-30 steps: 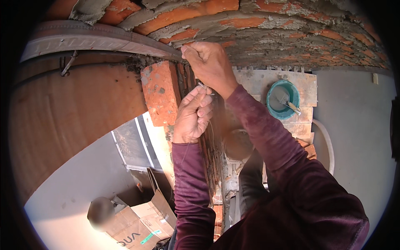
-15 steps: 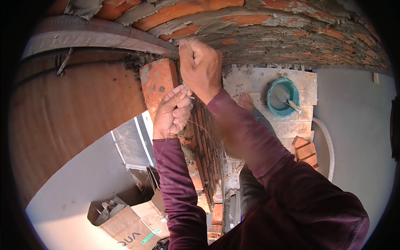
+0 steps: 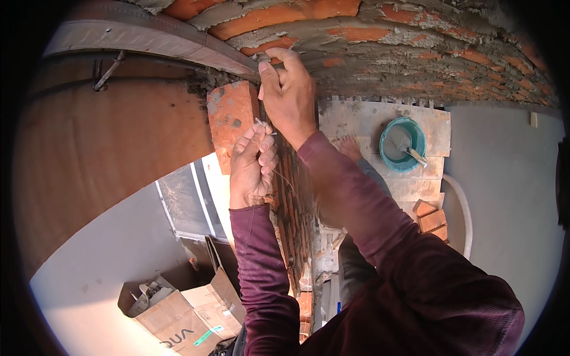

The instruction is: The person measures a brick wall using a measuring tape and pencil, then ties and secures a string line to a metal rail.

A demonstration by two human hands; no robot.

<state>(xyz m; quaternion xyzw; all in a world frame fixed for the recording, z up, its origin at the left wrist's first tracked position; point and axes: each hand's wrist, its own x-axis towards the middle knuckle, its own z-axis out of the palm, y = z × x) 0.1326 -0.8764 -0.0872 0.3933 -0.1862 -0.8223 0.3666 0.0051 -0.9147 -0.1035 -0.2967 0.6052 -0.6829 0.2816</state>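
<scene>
My left hand is closed in a pinch on a thin string, with a small pale stick poking out above the fingertips. The string trails down past my wrist and sleeve. Just above it, my right hand reaches to the mortar-smeared brick wall, thumb and bent index finger brought together. Something small and greyish shows at those fingertips, too small to name. Beside both hands stands the end brick of a narrow brick wall, under the end of a metal beam.
A teal bucket of mortar with a trowel in it stands on boards below right. Near it lie loose bricks and a pale hose. A brown panel hangs at left, above an open cardboard box.
My right index finger has lifted into an arch, showing the small greyish thing at the fingertips. My left hand sits slightly further right and lower, still pinching the string. The view has shifted a little.
</scene>
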